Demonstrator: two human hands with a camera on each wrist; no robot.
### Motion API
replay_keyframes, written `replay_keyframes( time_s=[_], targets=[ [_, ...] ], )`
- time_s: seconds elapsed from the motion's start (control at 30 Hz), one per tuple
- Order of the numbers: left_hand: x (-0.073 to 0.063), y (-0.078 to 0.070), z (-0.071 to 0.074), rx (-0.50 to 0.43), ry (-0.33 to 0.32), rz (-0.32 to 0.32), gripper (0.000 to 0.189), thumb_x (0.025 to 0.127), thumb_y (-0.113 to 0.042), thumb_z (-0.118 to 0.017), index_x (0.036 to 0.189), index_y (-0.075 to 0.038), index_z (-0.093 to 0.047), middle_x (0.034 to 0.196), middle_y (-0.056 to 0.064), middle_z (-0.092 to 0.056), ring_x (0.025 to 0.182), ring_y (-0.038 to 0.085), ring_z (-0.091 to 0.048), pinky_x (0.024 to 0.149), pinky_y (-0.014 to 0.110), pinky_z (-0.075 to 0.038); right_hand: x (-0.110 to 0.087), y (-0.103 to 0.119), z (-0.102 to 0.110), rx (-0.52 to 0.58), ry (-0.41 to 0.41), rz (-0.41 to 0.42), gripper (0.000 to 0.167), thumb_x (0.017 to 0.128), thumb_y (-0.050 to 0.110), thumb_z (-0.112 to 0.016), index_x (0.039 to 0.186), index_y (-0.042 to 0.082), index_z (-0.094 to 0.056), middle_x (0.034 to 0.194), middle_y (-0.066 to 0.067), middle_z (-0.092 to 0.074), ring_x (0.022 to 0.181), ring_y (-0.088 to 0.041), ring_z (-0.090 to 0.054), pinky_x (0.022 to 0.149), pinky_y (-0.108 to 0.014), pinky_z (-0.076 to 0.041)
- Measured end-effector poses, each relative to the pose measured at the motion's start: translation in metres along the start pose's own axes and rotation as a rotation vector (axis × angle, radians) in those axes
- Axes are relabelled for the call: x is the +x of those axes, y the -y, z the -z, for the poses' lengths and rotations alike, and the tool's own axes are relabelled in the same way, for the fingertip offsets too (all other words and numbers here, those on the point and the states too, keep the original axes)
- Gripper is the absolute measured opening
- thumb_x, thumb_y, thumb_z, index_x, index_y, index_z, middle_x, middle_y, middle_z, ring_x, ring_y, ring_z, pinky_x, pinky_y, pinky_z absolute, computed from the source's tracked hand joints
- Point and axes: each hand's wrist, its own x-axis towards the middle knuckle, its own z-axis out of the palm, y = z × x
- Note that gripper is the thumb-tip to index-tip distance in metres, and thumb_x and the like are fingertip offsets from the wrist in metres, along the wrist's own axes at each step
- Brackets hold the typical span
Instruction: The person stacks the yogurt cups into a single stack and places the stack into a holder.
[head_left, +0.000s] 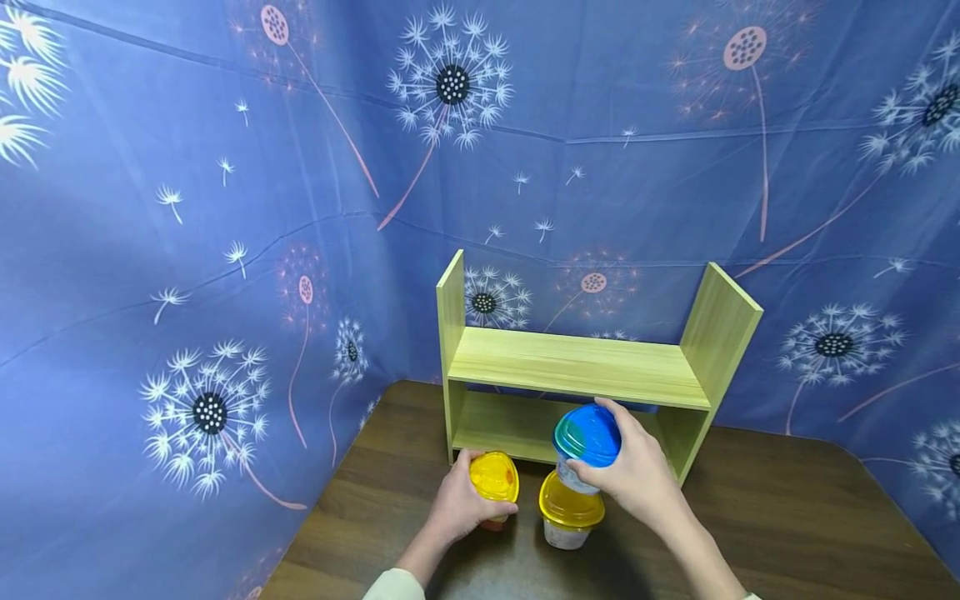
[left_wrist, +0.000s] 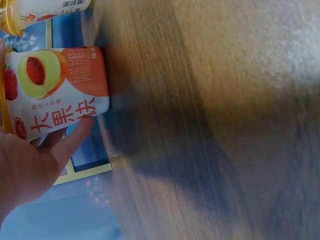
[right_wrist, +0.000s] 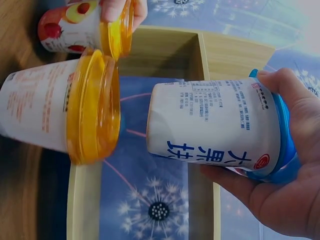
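Observation:
My left hand (head_left: 456,504) grips a yogurt cup with a yellow lid (head_left: 493,477), its fingers and thumb around the sides. Peach and strawberry pictures show on that cup's wall (left_wrist: 60,90) in the left wrist view. Up in the air, my right hand (head_left: 641,471) holds a blue-lidded yogurt cup (head_left: 588,435), thumb on one side and fingers on the other. Just below it, a second yellow-lidded yogurt cup (head_left: 570,508) stands upright on the table, untouched by either hand. Whether the left cup's base touches the table, I cannot tell.
A light wooden two-level shelf (head_left: 577,362) with raised side panels stands behind the cups. Beneath everything is a dark brown wooden table (head_left: 810,517). Blue cloth with dandelion prints (head_left: 630,192) hangs behind and to the left.

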Motion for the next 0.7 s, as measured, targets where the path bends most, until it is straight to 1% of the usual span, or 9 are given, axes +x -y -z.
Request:
replay_keyframes(
  time_s=[0.1,0.2,0.37,0.5,0.7],
  targets=[
    [0.000,0.000,0.001,-0.008,0.006,-0.003,0.096,0.056,-0.040,-0.100,0.130,-0.009,-0.049,0.108,0.004,-0.062,0.093,0.021,-0.059,0.081,0.040,-0.050,0.004,0.004,-0.007,0.006,0.017,0.003,0.094,0.074,0.038,-0.091,0.150,0.013,-0.041,0.138,-0.025,-0.054,0.114,-0.046,-0.058,0.085,-0.061,-0.053],
    [0.000,0.000,0.001,-0.015,0.014,0.008,0.096,0.056,-0.041,-0.100,0.131,-0.009,-0.048,0.110,0.004,-0.061,0.094,0.020,-0.058,0.081,0.040,-0.051,0.007,0.008,-0.013,0.019,0.035,0.007,0.095,0.073,0.038,-0.091,0.150,0.013,-0.041,0.138,-0.023,-0.054,0.115,-0.045,-0.057,0.086,-0.060,-0.054],
    [-0.001,-0.002,0.003,-0.009,0.017,0.015,0.095,0.058,-0.039,-0.100,0.131,-0.009,-0.048,0.111,0.004,-0.061,0.094,0.021,-0.059,0.082,0.041,-0.051,0.013,0.016,-0.025,0.048,0.044,0.029,0.094,0.073,0.036,-0.091,0.149,0.013,-0.042,0.139,-0.021,-0.055,0.114,-0.043,-0.059,0.085,-0.058,-0.055],
    [-0.001,-0.002,0.003,-0.011,0.021,0.021,0.093,0.059,-0.038,-0.099,0.131,-0.010,-0.048,0.111,0.004,-0.061,0.094,0.021,-0.059,0.082,0.042,-0.052,0.017,0.022,-0.033,0.071,0.061,0.030,0.093,0.072,0.035,-0.092,0.149,0.014,-0.043,0.139,-0.018,-0.055,0.115,-0.042,-0.059,0.085,-0.057,-0.055],
    [0.000,0.000,0.001,-0.021,0.036,0.056,0.090,0.063,-0.037,-0.098,0.133,-0.013,-0.046,0.114,0.001,-0.059,0.094,0.018,-0.058,0.084,0.040,-0.053,0.020,0.028,-0.044,0.093,0.090,0.022,0.093,0.072,0.036,-0.091,0.149,0.015,-0.043,0.140,-0.016,-0.054,0.115,-0.040,-0.059,0.085,-0.056,-0.056]
  ],
)
